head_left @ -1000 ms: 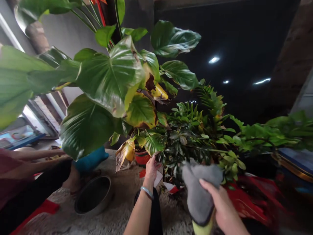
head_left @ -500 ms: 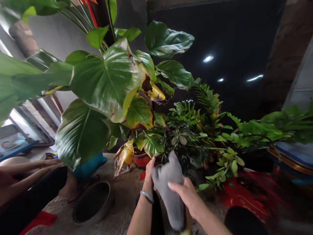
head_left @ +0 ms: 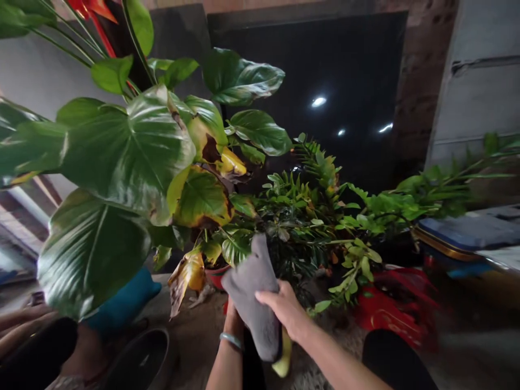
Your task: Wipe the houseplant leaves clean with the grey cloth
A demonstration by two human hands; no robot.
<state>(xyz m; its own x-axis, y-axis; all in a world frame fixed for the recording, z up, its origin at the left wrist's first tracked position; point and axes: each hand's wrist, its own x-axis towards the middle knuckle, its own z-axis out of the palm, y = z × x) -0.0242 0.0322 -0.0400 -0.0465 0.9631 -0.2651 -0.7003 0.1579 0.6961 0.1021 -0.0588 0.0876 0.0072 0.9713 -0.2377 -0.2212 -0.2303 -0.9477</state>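
A grey, soft fabric piece (head_left: 254,292) with a narrow upper end and a dark lower edge is held upright in front of me. My right hand (head_left: 287,311) grips its right side, thumb across the front. Behind its left side is my left hand (head_left: 234,319), with a pale bangle at the wrist; the fabric hides the fingers. A pale yellow thing (head_left: 283,357) pokes out below the fabric, and I cannot make out what it is. Just beyond stands a red plant pot (head_left: 216,275) under a withered yellow-brown leaf (head_left: 189,276).
Large leaves (head_left: 130,146) overhang the left side; smaller bushy plants (head_left: 317,211) fill the middle and right. A dark round basin (head_left: 142,357) and a blue object (head_left: 124,300) are at left, beside another person's arm (head_left: 24,325). A red plastic bag (head_left: 400,311) lies right.
My view has swung right, so the scene sits further left. The grey fabric has turned and now covers my left fingers; more of the yellow thing shows. My right hand keeps its grip.
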